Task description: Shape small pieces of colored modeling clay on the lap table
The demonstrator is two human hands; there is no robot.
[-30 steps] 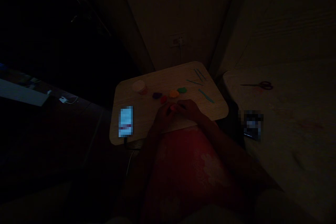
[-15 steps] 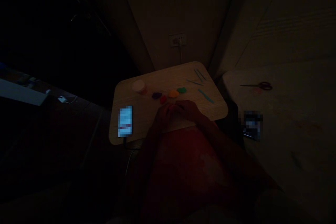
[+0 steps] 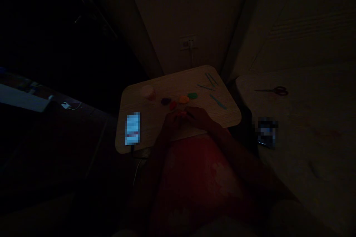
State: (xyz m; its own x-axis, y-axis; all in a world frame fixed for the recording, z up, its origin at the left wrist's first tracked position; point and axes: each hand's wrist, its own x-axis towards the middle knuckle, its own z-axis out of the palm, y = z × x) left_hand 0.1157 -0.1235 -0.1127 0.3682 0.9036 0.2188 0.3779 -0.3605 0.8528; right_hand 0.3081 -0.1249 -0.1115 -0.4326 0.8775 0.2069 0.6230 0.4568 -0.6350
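Close together at the front of the small wooden table [image 3: 155,127], my left hand [image 3: 171,120] and my right hand [image 3: 198,116] both have their fingers closed on a small reddish piece of modelling clay [image 3: 182,113]. Dim light hides the finger detail and most of the piece. Just beyond my hands lie lumps of modelling clay in a row: a dark purple lump [image 3: 166,101], a red lump [image 3: 172,105], an orange lump [image 3: 184,99] and a green lump [image 3: 192,96].
A lidded tub [image 3: 147,92] stands at the table's back left, with a lit phone [image 3: 132,129] in front. Several thin sticks [image 3: 205,87] and a teal plastic knife [image 3: 218,101] lie at right. Scissors [image 3: 279,90] rest on another surface. A socket [image 3: 187,42] is on the wall.
Both hands stay together around the reddish clay, with only a slight shift of the fingers. The picture is a little darker. The other things have not moved.
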